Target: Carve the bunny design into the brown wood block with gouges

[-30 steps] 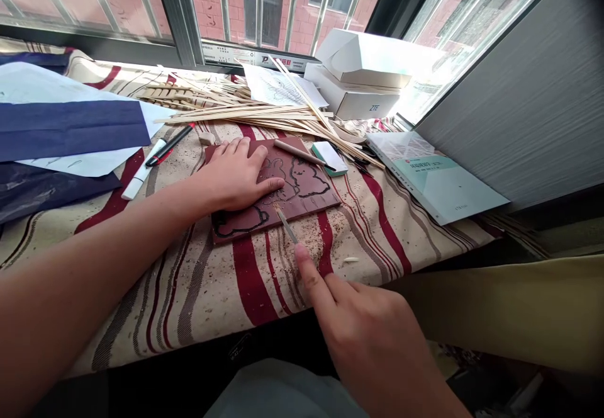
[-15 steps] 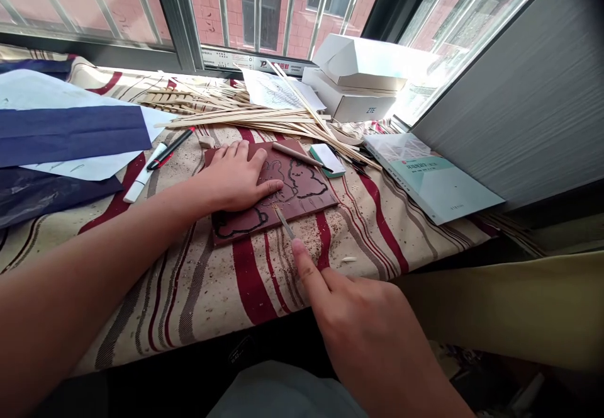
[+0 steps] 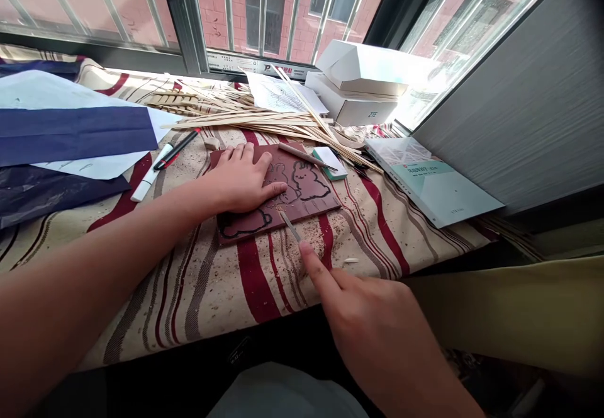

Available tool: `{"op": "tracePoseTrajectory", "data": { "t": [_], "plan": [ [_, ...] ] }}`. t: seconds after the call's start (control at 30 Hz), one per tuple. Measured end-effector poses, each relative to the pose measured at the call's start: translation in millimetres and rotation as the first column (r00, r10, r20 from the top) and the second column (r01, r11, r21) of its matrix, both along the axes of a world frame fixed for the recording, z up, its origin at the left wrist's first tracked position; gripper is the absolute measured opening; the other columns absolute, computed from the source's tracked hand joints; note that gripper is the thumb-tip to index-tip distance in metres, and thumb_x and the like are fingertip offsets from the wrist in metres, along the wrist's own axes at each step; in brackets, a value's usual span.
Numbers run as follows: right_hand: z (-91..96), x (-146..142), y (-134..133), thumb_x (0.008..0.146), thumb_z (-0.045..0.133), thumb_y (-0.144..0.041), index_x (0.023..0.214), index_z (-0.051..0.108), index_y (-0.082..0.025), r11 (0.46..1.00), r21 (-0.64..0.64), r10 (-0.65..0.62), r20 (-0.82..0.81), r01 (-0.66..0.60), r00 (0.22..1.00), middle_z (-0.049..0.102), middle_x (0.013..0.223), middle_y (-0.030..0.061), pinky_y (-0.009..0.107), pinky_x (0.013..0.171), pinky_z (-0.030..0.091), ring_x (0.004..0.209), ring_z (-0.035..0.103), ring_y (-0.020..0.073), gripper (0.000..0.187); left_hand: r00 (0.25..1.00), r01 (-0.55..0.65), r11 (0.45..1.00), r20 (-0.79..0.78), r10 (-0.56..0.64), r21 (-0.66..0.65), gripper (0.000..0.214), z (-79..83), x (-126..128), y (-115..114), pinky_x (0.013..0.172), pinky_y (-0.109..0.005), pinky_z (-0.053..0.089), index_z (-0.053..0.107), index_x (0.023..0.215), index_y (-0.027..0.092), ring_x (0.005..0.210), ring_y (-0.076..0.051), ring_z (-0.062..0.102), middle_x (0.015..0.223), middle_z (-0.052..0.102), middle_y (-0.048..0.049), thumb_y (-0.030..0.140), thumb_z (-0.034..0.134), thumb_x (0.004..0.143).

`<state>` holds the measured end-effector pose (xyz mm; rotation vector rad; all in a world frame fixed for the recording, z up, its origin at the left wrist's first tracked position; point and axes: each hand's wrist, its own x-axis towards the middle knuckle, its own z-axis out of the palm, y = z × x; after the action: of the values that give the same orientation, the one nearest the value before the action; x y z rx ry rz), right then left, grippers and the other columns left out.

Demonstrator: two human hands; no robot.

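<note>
Two hands work over a dark red carving block [image 3: 314, 203] near the middle of the cloth-covered tabletop [image 3: 226, 292]. Its long axis seems to run roughly left to right, though the wide view makes that hard to be sure of. The left hand [image 3: 243, 179] is the nearer one: it lies open and flat on the block's left half, fingers spread, pinning it down. The right hand [image 3: 368, 327] sits just off the block's near edge, apparently closed around a small carving tool [image 3: 290, 226], with the index finger stretched along the shaft and the tip pointing up toward the block. Wood shavings [image 3: 306, 237] dot the cloth around it. A second carving tool [image 3: 302, 155] lies along the block's far edge, beside a green and white eraser [image 3: 329, 162], and bamboo strips [image 3: 255, 119] pile up toward the far edge of the tabletop.
</note>
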<state>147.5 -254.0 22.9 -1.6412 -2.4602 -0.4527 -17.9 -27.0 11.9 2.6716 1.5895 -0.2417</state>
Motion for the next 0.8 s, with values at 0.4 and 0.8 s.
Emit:
{"op": "tracePoseTrajectory", "data": {
  "t": [0.4,0.8],
  "plan": [
    [2.2,2,-1,0.072,0.051,0.002,0.143,0.074,-0.001,0.998,-0.057,0.035,-0.033,-0.036,0.999,0.067,0.065,0.0002,0.036,0.044,0.035,0.046,0.064,0.0167,0.075,1.0,0.002,1.0,0.0,-0.002,-0.003,0.087,-0.8,1,1,0.141,-0.057,0.021,0.034,0.172,0.012,0.172,-0.045,0.022,0.179,0.025,-0.0279,0.073,0.033,0.11],
    [-11.1,-1,-16,0.079,0.048,0.004,0.147,0.072,-0.004,1.0,0.0,-0.019,0.0,0.019,1.0,0.061,0.065,-0.0017,0.034,0.047,0.03,0.047,0.057,0.0126,0.073,1.0,0.01,1.0,-0.003,-0.01,-0.017,0.089,-0.1,1,1,0.14,-0.059,0.021,0.034,0.172,0.01,0.171,-0.048,0.021,0.18,0.021,-0.0292,0.073,0.03,0.109]
  ]
}}
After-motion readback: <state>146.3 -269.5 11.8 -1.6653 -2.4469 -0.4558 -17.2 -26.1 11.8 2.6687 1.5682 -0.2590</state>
